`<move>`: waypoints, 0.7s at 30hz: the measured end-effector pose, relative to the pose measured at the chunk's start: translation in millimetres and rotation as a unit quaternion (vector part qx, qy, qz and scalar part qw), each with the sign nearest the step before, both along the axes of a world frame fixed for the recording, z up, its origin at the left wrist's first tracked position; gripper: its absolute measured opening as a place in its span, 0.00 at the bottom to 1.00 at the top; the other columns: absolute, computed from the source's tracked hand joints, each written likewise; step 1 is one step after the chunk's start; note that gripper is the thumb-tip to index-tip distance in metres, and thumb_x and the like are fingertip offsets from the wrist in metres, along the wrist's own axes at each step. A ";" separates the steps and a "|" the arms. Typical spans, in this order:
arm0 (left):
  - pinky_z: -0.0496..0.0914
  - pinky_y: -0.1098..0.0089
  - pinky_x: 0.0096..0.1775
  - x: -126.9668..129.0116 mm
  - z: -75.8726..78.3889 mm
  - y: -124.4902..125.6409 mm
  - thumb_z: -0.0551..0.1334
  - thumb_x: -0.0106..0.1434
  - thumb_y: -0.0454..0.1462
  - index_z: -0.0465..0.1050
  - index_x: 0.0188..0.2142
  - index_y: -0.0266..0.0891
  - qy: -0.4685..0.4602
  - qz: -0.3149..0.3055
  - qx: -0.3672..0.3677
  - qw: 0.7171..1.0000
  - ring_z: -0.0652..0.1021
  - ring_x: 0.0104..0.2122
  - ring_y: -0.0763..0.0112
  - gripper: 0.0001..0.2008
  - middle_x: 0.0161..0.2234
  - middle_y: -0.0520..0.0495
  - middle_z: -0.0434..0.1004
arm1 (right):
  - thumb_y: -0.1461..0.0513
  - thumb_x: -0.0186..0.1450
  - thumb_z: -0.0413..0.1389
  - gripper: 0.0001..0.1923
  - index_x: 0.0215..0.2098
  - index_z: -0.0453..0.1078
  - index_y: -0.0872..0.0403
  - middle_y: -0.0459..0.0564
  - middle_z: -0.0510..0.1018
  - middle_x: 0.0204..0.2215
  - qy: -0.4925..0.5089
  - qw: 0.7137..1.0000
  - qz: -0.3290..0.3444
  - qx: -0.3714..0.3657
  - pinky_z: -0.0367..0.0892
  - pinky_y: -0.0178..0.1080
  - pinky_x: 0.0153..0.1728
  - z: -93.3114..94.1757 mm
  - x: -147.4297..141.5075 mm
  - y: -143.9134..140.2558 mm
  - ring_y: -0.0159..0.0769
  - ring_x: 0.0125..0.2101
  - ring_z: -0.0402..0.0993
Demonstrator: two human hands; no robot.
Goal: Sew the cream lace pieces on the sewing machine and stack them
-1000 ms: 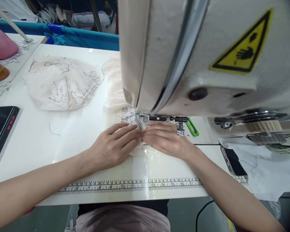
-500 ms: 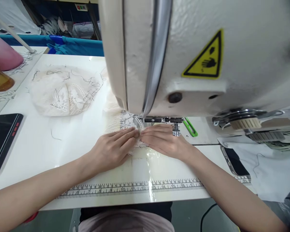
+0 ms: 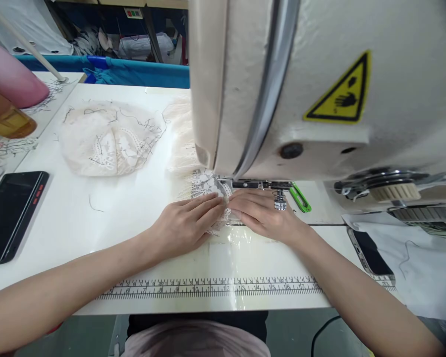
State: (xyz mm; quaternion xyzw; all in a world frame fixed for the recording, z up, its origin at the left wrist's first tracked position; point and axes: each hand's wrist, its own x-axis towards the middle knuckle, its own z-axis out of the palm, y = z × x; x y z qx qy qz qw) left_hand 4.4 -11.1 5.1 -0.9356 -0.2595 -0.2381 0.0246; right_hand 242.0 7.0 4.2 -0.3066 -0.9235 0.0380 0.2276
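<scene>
A strip of cream lace fabric (image 3: 202,184) lies under the head of a sewing machine (image 3: 327,39), its gathered part spreading to the far left. My left hand (image 3: 186,223) presses and pinches the near part of the lace, fingers together. Opposite it, my right hand (image 3: 269,215) has its bent fingertips on the lace's right edge, just in front of the presser foot (image 3: 245,184). The fingertips of both hands nearly meet. The machine head hides the needle area in part.
To the left are a bundled lace piece (image 3: 113,144) with loose threads, a black phone (image 3: 13,215) and a pink thread cone (image 3: 18,74). A green thread snipper (image 3: 301,197), another phone (image 3: 369,250) and white cloth (image 3: 423,267) lie right. A ruler strip (image 3: 196,288) runs along the front edge.
The whole view has shifted, so things appear farther right. Both hands stay on the lace by the presser foot, and the right fingers are bent a little more.
</scene>
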 end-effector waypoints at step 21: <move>0.75 0.65 0.51 -8.9 1.8 13.5 0.51 0.50 0.25 0.71 0.40 0.32 0.008 0.050 0.002 0.999 0.79 0.49 0.61 0.19 0.47 0.38 0.80 | 0.71 0.64 0.55 0.12 0.42 0.73 0.52 0.42 0.81 0.44 0.008 0.996 0.008 0.091 0.71 0.37 0.51 -9.5 -21.0 -8.7 0.30 0.44 0.77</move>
